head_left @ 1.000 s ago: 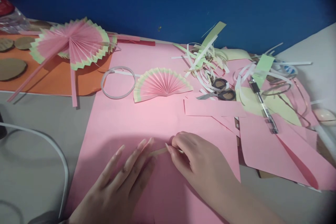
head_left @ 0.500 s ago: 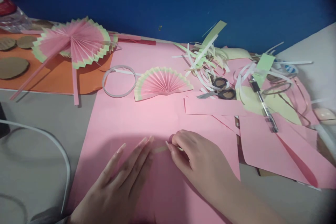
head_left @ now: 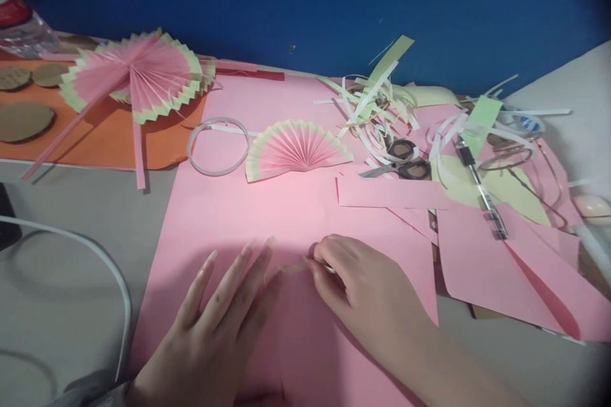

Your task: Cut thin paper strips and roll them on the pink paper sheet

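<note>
Across the middle of the view lies a large pink sheet of paper (head_left: 248,213). My left hand (head_left: 214,318) rests over it, fingers spread, with one fingertip at the left end of a narrow pale strip (head_left: 294,268). At the strip's right end, my right hand (head_left: 365,286) is closed in a pinch; a pale bit shows between its fingers. Whether the strip is paper or tape, I cannot tell. Beyond the hands sits a pleated pink fan (head_left: 298,151) with a green and cream edge. A translucent ring, perhaps a tape roll (head_left: 218,146), lies to its left.
Black scissors (head_left: 403,159) lie by a heap of paper strips (head_left: 375,108). A pen (head_left: 482,191) rests on paper at the right. Pleated fans with pink sticks (head_left: 138,76) lie on an orange sheet (head_left: 165,152). A white cable (head_left: 102,261) curves at the left.
My left fingers have spread wider, with the outer ones shifting left and up from the strip. My right hand keeps its pinch, almost in the same place.
</note>
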`<state>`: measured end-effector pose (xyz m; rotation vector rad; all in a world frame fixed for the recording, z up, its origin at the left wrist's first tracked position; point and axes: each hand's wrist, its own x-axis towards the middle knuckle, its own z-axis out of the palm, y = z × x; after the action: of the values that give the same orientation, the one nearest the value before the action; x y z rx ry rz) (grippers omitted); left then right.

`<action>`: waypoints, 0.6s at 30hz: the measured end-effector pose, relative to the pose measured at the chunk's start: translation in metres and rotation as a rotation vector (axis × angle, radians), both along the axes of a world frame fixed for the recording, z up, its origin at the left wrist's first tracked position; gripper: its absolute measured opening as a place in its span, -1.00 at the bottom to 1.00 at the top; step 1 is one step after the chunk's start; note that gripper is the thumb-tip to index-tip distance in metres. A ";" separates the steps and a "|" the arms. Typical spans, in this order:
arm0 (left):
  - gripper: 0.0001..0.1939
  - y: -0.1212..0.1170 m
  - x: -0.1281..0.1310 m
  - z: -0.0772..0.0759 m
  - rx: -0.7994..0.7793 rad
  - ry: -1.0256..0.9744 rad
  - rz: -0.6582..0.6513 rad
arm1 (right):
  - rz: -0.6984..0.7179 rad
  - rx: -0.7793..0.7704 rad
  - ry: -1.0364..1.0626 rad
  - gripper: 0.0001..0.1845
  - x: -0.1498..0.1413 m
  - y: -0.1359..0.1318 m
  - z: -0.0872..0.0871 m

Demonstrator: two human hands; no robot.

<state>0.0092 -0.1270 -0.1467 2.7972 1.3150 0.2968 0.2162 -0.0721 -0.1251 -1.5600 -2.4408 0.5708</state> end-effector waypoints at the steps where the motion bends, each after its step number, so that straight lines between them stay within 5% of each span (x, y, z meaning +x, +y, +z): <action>1: -0.19 0.000 0.000 0.001 0.008 0.004 -0.003 | -0.003 -0.001 -0.003 -0.84 0.000 0.000 0.000; 9: -0.19 -0.009 0.002 0.002 0.104 0.044 -0.005 | -0.002 -0.011 -0.020 -0.85 -0.001 0.000 0.001; 18: -0.21 -0.002 -0.001 0.002 -0.025 0.011 -0.048 | -0.023 -0.045 -0.016 -0.84 -0.002 0.000 0.003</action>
<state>0.0084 -0.1289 -0.1447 2.8091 1.2422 0.2612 0.2145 -0.0717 -0.1219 -1.6138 -2.4340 0.6152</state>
